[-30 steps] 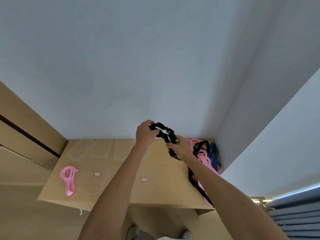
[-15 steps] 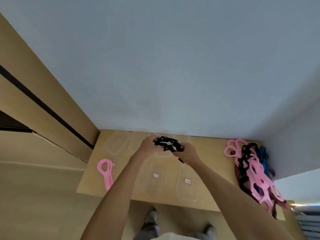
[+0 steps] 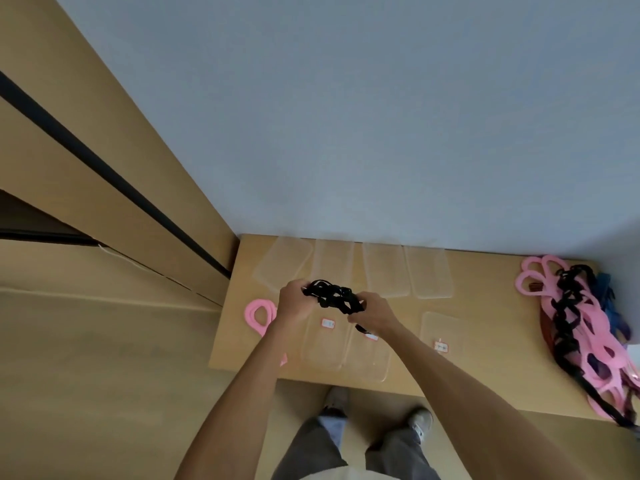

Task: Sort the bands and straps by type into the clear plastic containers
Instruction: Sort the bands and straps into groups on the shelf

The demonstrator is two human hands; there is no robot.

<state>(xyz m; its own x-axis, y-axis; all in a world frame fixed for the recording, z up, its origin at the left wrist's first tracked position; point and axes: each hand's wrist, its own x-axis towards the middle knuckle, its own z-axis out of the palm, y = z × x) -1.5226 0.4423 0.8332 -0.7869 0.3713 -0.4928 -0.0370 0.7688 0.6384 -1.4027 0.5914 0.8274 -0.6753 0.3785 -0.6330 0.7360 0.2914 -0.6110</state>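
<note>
Above the clear plastic containers (image 3: 323, 344) on the light wooden table (image 3: 485, 341), a bunched black woven strap (image 3: 334, 299), between both hands. Left hand (image 3: 294, 303) and right hand (image 3: 372, 315) with fingers curled, pinching its ends.

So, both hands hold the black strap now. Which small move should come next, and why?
Probably lower the black strap into the clear container right below it. Both the left hand and the right hand grip it bunched up above the table, and that container looks empty.
</note>
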